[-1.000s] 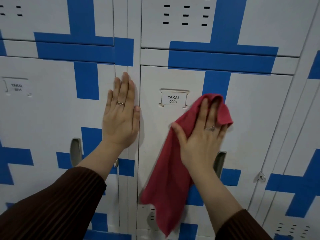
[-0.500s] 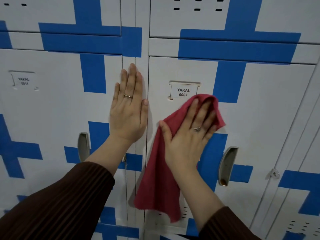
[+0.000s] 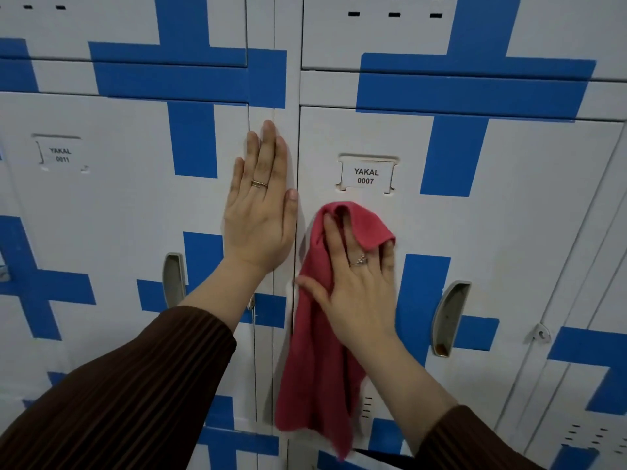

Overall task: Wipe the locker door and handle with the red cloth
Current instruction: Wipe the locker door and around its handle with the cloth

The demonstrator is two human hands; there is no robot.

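Head: R hand (image 3: 359,286) flat on red cloth (image 3: 315,368)

Left hand (image 3: 259,215) flat, fingers (image 3: 268,147) straight, right hand (image 3: 359,293) spread, pressing.

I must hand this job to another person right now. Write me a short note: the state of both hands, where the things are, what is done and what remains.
Left hand: open, flat on the strip between the two lockers, holding nothing.
Right hand: open palm pressing the red cloth on the left part of locker door 0007, below the label; the cloth's tail hangs down.
Handle: right of the cloth, not touched now.
Done: cannot tell how much is wiped.
Left: the door's right side and the handle, probably.
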